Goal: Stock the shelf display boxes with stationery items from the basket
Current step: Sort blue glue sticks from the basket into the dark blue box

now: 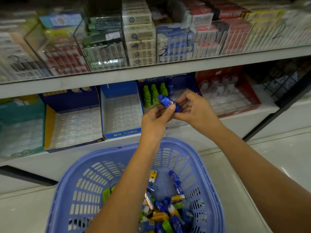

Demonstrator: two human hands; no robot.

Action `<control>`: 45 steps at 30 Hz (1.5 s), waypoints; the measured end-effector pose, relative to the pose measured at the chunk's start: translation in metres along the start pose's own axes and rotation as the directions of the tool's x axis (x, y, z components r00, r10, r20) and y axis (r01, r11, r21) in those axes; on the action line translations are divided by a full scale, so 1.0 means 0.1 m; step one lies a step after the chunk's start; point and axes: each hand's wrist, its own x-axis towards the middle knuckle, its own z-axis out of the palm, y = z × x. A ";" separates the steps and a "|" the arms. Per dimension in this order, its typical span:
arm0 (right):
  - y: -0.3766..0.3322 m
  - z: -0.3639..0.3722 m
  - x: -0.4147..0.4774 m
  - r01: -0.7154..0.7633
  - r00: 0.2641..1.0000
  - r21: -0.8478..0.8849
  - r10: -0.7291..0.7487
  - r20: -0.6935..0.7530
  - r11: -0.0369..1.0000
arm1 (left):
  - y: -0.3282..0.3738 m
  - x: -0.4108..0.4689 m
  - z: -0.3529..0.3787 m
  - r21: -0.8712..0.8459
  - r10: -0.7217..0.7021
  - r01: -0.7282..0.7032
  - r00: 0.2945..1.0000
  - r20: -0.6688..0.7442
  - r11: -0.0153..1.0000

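A small blue bottle-shaped item [165,100] is held between both hands in front of the lower shelf. My left hand [155,119] pinches its lower part and my right hand [191,107] grips its right end. Behind it stands a dark blue display box [183,81] with three green bottle-shaped items [154,95] and one blue one upright in its tray. A blue-purple plastic basket [203,179] sits on the floor below my arms, holding several blue, green and yellow items [165,211].
Left of the dark blue box stand a blue display box [121,133] and a yellow-edged box [49,125], both showing bare clear trays. A red box [252,100] with clear bottles stands to the right. The upper shelf [151,71] carries clear bins of packaged goods.
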 end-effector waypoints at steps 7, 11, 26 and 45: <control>0.00 -0.21 0.21 -0.006 0.995 -0.043 0.011 0.098 0.999 | -0.05 0.21 -0.02 0.533 0.231 -0.293 0.956 0.181 0.794; -0.04 -0.22 0.38 -0.028 0.998 -0.102 0.033 0.051 0.994 | -0.05 0.31 0.07 0.588 0.241 -0.306 0.952 0.189 0.749; 0.54 -0.18 1.18 -0.121 0.985 -0.302 0.077 -0.153 0.946 | -0.32 0.17 -0.03 0.881 -0.039 -0.365 0.918 0.394 0.302; 0.05 -0.06 0.51 -0.216 0.975 -0.434 0.220 -0.042 0.875 | -0.29 -0.22 -0.19 0.720 0.343 -0.476 0.876 0.338 0.506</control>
